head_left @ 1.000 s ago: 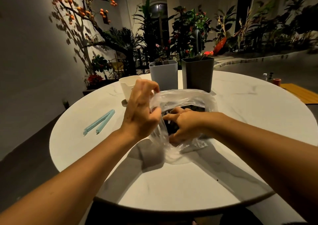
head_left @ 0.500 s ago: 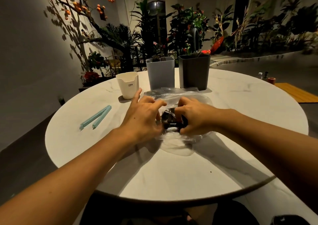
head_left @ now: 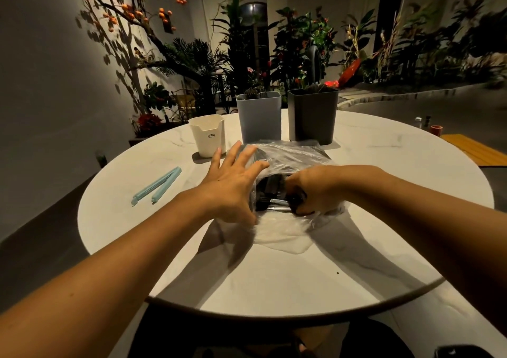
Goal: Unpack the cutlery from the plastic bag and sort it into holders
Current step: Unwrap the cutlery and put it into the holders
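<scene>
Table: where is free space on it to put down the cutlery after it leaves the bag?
The near part of the table, between the plastic bag and the near edge, is bare. So is the right side, past the right hand. Left, a patch lies between the blue clip and the left hand. The far middle is crowded: white cup, grey holder, dark holder.

Your plastic bag (head_left: 288, 160) lies at the middle of the round table (head_left: 274, 275) with the cutlery (head_left: 271, 193) inside it. Behind it, toward the far edge, three holders stand in a row: cup holder (head_left: 208, 135) leftmost, tall holder (head_left: 259, 117) in the middle, and another holder (head_left: 312, 116) rightmost. The bag clip (head_left: 156, 190) lies near the left edge.
</scene>
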### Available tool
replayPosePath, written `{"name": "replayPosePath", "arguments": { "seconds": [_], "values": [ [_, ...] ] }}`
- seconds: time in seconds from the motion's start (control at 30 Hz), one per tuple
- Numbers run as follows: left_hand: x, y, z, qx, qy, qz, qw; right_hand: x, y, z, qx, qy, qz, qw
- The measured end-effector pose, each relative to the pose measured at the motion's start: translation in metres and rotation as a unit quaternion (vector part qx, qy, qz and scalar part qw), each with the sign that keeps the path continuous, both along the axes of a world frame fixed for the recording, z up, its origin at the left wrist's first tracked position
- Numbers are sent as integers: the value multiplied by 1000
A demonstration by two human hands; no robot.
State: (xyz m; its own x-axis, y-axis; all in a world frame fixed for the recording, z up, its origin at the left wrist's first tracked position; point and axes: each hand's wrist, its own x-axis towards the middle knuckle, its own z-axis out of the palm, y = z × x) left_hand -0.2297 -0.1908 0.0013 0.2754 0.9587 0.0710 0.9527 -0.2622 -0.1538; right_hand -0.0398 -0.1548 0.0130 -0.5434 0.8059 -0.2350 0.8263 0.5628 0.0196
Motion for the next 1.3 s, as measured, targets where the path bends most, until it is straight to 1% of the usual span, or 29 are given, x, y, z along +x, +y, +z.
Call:
{"name": "replayPosePath", "arguments": {
  "seconds": [0.13,0.2,0.27,0.33,0.4,0.43,0.53,0.6,0.73,0.87,1.07,1.2,1.3],
  "values": [
    [1,-3,0,5,1,7,1000,-7,0,-1,-18,-9,-21,1000],
    [0,-4,0,5,2,10,1000,-8,-3,-1,6,-27,-23,999],
    [-3,-6,2,-1,4,14,1000,-7,-8,0,82,-65,9,994],
    [-4,-7,5,-8,8,18,1000,-6,-14,1,177,-96,57,978],
    [-5,-9,6,-10,7,19,1000,-10,-18,1,237,-109,86,961],
    [-5,-9,7,-10,7,18,1000,-14,-19,0,239,-107,94,960],
    [-5,-10,9,-10,9,12,1000,-23,-17,-5,151,-48,92,983],
    [-7,-12,11,-12,10,11,1000,-24,-17,-4,118,-30,77,990],
    [-13,-13,14,-23,10,18,1000,-17,-20,-4,127,-74,81,986],
    [-15,-14,15,-32,7,19,999,-13,-22,-4,128,-86,79,985],
    [-14,-11,17,-41,4,20,999,-6,-22,-4,192,-133,89,968],
    [-10,-12,18,-57,9,22,998,-4,-25,-1,199,-147,72,966],
    [-6,-10,15,-53,-2,7,999,-2,-26,1,193,-132,62,970]
  ]
}}
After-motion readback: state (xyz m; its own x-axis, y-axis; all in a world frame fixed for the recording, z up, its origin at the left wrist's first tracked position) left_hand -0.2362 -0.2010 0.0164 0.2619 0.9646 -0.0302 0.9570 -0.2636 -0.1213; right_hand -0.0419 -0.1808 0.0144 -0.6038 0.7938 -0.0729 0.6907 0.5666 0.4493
